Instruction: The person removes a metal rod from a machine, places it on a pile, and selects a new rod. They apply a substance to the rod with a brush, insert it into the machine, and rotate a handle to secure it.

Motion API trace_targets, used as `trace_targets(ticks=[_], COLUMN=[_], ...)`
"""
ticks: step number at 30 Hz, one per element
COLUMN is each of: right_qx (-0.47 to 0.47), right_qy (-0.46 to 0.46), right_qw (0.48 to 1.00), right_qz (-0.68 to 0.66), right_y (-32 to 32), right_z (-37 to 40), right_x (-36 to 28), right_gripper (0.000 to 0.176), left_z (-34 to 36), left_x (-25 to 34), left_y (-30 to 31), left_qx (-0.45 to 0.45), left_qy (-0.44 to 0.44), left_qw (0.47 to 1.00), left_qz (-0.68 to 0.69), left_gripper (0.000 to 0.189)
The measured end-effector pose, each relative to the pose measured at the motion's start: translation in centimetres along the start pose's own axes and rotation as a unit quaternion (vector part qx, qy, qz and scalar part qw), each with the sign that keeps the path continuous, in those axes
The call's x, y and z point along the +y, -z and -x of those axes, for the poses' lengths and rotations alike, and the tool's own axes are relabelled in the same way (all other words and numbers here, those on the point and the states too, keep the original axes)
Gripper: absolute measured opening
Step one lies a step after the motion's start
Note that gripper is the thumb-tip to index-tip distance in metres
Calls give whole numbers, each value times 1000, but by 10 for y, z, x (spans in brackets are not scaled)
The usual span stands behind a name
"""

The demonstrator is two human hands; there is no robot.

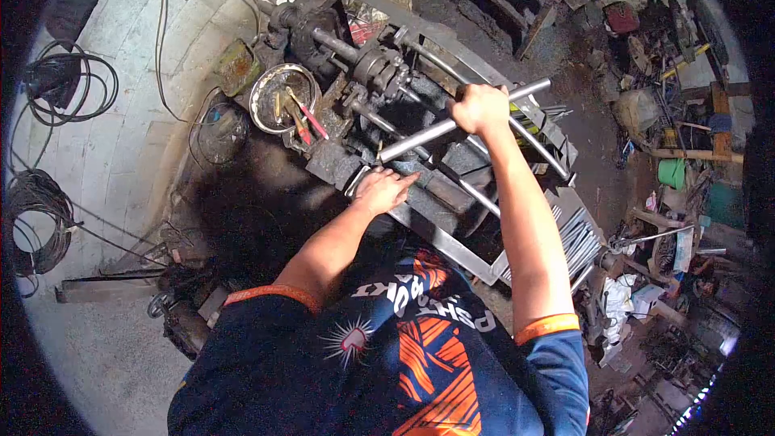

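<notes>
My right hand (482, 109) is closed around a long metal bar (424, 136), which slants across a greasy metal machine (379, 73). The bar's upper end sticks out past my fist, and its lower end lies close to my left hand (386, 191). That left hand rests on the near edge of the machine frame, with its fingers stretched out and at least one pointing right. Whether anything lies under its palm is hidden. Steel rails (476, 194) run lengthwise through the machine, beneath the bar.
A round bowl (260, 109) holding red-handled brushes (307, 117) stands left of the machine. Several thin metal rods (575, 238) lie bundled at its right end. Coiled black cable (40, 222) is on the left floor. Clutter with a green container (671, 172) fills the right side.
</notes>
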State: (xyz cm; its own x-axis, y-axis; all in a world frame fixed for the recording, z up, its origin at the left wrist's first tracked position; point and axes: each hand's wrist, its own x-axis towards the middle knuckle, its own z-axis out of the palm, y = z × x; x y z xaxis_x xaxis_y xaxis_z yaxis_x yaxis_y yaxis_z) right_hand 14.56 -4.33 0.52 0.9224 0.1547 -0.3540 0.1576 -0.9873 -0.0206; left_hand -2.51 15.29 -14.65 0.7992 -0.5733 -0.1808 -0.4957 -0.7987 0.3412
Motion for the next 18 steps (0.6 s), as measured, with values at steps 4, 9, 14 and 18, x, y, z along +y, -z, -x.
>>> trace_targets(ticks=[4, 9, 14, 18], right_qx=[-3, 4, 15, 42], right_qy=[2, 0, 5, 10], right_qw=[1000, 1000, 1000, 999], right_qz=[3, 2, 0, 2], right_y=[6, 8, 8, 0], right_z=[5, 9, 9, 5], right_x=[0, -1, -2, -1], right_gripper=[49, 44, 45, 46], left_z=[-1, 1, 0, 1], left_x=[1, 1, 0, 0], left_y=[1, 4, 0, -2], left_qx=[13, 28, 45, 56], left_qy=[5, 2, -2, -2], left_qw=[1000, 999, 999, 998], left_qz=[7, 16, 17, 26], left_gripper=[51, 47, 45, 44])
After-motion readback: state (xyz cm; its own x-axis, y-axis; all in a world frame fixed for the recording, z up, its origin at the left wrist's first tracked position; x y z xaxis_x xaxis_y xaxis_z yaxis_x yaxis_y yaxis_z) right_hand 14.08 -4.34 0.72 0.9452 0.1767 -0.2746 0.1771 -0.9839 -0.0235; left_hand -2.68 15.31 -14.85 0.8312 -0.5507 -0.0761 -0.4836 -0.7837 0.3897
